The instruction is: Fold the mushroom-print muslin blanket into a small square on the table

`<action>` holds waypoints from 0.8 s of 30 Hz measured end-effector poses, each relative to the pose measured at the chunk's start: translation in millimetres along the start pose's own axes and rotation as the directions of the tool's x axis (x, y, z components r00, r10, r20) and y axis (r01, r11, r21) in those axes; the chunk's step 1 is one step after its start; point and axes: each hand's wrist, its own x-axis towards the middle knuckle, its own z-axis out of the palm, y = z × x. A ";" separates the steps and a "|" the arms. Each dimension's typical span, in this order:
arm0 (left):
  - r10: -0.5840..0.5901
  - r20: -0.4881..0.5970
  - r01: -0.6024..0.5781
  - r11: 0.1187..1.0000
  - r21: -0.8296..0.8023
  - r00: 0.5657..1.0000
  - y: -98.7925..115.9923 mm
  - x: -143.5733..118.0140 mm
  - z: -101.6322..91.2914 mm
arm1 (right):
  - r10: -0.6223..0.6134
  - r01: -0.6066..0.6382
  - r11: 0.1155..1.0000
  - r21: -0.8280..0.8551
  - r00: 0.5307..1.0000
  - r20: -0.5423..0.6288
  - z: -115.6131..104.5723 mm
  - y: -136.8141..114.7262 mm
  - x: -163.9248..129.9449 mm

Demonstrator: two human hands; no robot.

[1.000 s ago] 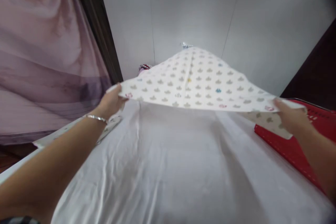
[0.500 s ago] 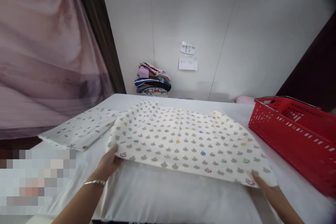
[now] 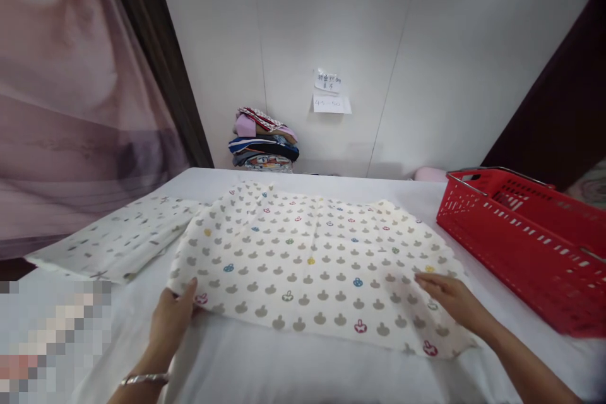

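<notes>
A white cloth printed with grey and coloured mushrooms [image 3: 315,278] lies spread over the white-covered table, its far left part slightly rumpled. My left hand [image 3: 171,319], with a silver bracelet at the wrist, pinches the cloth's near left corner between thumb and fingers. Above the right part of the same cloth is my right hand [image 3: 449,300], fingers stretched out and holding nothing. Whether its fingertips touch the fabric I cannot tell. Partly beside the mushroom cloth on the left rests another white cloth with small dark marks [image 3: 123,233].
A red perforated basket [image 3: 516,246] with a metal handle stands on the table's right side. Behind the table rises a stack of folded fabrics [image 3: 265,142] against the white wall. Pink curtain [image 3: 71,107] hangs at left. Two paper notes [image 3: 330,103] are on the wall.
My right hand has let go of the near right corner and moved inward over the cloth. The cloth's near edge now lies lower in view. My left hand keeps its corner.
</notes>
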 end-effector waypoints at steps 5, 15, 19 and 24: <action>0.284 -0.023 -0.249 0.874 0.417 0.959 -9.7 -26.4 3.9 | -0.260 0.172 0.923 -0.345 0.938 -0.229 2.0 4.1 113.3; 0.346 -0.003 -0.293 0.799 0.525 0.938 -22.6 -19.8 9.0 | 0.020 -0.189 0.717 -0.671 0.968 -0.251 -6.3 18.9 220.8; 0.342 -0.021 -0.274 0.787 0.553 0.939 -22.0 -21.8 10.4 | -0.016 -0.175 0.744 -0.645 0.960 -0.279 -18.4 20.2 220.5; 0.275 -0.028 -0.225 0.835 0.501 0.961 -22.7 -21.8 10.0 | -0.131 -0.073 0.878 -0.473 0.914 -0.383 -43.5 -10.6 183.4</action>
